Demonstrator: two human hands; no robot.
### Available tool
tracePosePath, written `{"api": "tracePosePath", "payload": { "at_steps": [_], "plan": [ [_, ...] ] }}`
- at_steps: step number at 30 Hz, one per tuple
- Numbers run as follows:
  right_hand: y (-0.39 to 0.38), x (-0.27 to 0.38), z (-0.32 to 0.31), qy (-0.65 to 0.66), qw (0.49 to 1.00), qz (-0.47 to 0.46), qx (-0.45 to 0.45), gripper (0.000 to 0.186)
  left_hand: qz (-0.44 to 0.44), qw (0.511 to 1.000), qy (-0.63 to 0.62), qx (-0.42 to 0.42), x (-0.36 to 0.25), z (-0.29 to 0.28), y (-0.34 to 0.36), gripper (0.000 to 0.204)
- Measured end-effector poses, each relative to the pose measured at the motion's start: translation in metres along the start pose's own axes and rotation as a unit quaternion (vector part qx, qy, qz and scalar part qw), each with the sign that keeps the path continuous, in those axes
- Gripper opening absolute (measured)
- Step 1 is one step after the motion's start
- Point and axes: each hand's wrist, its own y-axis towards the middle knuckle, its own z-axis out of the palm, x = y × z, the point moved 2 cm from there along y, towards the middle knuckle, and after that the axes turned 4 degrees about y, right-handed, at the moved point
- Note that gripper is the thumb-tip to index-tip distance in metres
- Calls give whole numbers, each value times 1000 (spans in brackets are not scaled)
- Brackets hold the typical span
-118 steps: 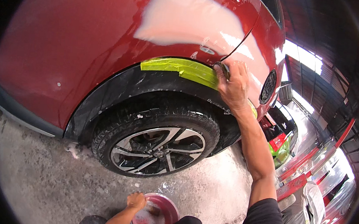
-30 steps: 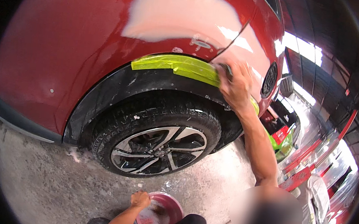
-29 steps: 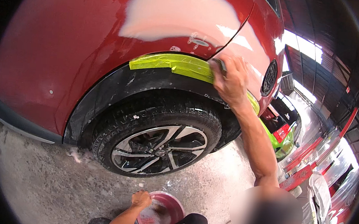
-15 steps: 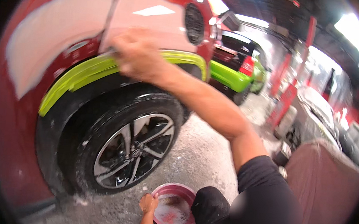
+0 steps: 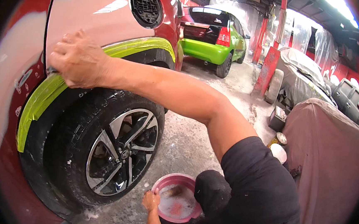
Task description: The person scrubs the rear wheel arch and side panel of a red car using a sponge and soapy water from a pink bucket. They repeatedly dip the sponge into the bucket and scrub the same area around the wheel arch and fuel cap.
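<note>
My right hand is closed against the pale, primed patch of a red car's rear side, just above the wheel arch. A small dark edge shows under its fingers; I cannot make out what it is. Yellow-green masking tape follows the arch on both sides of the hand. Low in front of me, my left hand grips the left rim of a pink basin. Foamy water fills the basin, and a brownish thing shows in it, too unclear to name.
Below the arch is the car's wheel. A green car stands farther back. To the right are a red post, a cloth-covered bulk, a dark box and cans on the floor.
The view has turned, so the car sits farther left in it. My right hand is now close to the panel seam by the tape, no longer blurred. My left hand stays on the basin.
</note>
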Motion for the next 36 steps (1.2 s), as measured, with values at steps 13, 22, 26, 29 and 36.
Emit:
{"api": "tracePosePath", "payload": {
  "at_steps": [13, 22, 26, 29, 36],
  "plan": [
    [-8, -5, -11, 81, 994, 48, 54, 21, -6, 999, -43, 17, 14, 22, 1, 58],
    [-13, -7, -14, 40, 996, 63, 49, 22, -15, 999, -47, 19, 12, 17, 1, 58],
    [11, 16, 2, 48, 998, 14, 31, 18, -15, 999, -41, 16, 12, 15, -1, 59],
    [-10, -9, -12, 99, 990, 84, 53, 18, -16, 999, -44, 16, 14, 20, -1, 59],
    [11, 5, -8, 98, 993, 50, 52, 22, -16, 997, -59, 55, 11, 3, -9, 63]
  ]
}}
